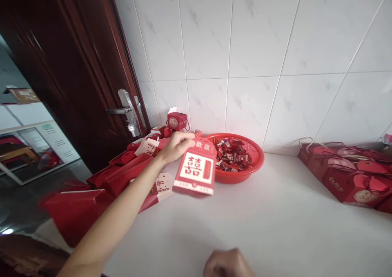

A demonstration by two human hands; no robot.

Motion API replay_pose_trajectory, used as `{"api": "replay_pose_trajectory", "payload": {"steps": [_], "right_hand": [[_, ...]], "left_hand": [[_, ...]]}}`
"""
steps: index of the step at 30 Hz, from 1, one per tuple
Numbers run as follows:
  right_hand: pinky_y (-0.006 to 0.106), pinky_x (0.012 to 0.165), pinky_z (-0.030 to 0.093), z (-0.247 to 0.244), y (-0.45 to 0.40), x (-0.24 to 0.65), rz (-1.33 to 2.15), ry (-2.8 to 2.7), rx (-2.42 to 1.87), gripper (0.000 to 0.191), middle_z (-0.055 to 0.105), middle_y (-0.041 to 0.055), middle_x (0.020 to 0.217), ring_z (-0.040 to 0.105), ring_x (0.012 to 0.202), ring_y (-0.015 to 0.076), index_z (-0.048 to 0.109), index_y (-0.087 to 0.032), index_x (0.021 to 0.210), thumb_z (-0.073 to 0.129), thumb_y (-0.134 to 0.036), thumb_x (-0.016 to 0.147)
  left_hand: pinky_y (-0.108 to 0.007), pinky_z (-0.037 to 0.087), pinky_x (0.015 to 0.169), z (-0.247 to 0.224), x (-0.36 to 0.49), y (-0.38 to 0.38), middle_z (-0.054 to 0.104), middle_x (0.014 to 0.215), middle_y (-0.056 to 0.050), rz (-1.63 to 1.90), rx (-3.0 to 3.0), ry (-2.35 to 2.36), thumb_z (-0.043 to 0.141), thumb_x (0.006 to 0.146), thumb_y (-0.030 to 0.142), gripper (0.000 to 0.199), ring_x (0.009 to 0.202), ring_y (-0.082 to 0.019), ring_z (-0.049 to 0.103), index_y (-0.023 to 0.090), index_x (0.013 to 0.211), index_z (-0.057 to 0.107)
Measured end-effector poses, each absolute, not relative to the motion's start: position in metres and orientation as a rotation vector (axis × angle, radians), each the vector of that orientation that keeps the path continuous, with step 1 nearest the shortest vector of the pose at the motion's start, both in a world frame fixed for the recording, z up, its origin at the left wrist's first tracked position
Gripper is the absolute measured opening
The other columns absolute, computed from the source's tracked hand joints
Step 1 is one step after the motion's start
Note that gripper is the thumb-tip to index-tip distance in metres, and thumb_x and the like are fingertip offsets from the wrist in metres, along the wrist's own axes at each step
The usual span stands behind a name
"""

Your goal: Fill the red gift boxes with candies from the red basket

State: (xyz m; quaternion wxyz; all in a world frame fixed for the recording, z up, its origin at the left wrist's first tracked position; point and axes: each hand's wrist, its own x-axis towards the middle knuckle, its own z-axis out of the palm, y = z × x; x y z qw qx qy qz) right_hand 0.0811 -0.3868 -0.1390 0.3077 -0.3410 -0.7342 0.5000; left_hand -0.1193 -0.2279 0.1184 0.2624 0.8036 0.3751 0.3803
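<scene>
My left hand [179, 144] pinches the rounded top of a red and white candy box [196, 169] with double-happiness characters on its front. The box hangs tilted above the white table [275, 211], just left of a red plastic basket [260, 156]. Wrapped candies [234, 154] fill the bottom of that basket, and the box overlaps its left rim in view. At the bottom edge my right hand [228, 264] is curled with its fingers closed, apart from the box. Blur and the frame edge hide whatever may be inside it.
Red gift boxes and bags [122, 175] crowd the table's left side. A small red box [177, 121] sits on top at the back. More red gift boxes [352, 179] stand at the right. Behind are a tiled wall [257, 44] and a dark door [79, 65] with a metal handle.
</scene>
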Motion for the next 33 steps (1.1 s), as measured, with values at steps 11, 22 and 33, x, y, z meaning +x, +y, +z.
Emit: {"api": "replay_pose_trajectory", "payload": {"steps": [11,22,33], "right_hand": [[0.026,0.049,0.037,-0.006,-0.297,0.186,0.736,-1.229,-1.137,0.043,0.056,-0.0015,0.060,0.043,0.049,0.0114,0.061,-0.020,0.073,0.064,-0.061,0.084],[0.024,0.062,0.044,0.047,-0.306,0.154,0.357,-2.315,-1.143,0.024,0.063,0.0053,0.098,0.057,0.073,0.0124,0.076,-0.022,0.072,0.063,-0.006,0.085],[0.026,0.053,0.033,0.062,-0.323,0.153,0.296,-2.370,-1.766,0.022,0.061,0.0039,0.098,0.050,0.060,0.0120,0.056,-0.021,0.085,0.075,-0.017,0.076]], "left_hand": [[-0.023,0.045,0.068,0.060,-0.053,-0.275,0.064,0.103,-0.006,0.622,2.775,0.371,0.061,0.088,0.021,0.020,0.073,-0.010,0.058,0.016,0.069,0.057],[-0.025,0.039,0.062,0.071,-0.055,-0.278,0.066,0.090,0.002,0.093,2.736,0.756,0.075,0.078,0.018,0.014,0.072,-0.013,0.061,0.019,0.074,0.061],[-0.028,0.042,0.066,0.068,-0.057,-0.275,0.069,0.076,-0.003,0.112,2.674,0.977,0.061,0.086,0.018,0.011,0.075,-0.020,0.065,0.018,0.076,0.066]]}}
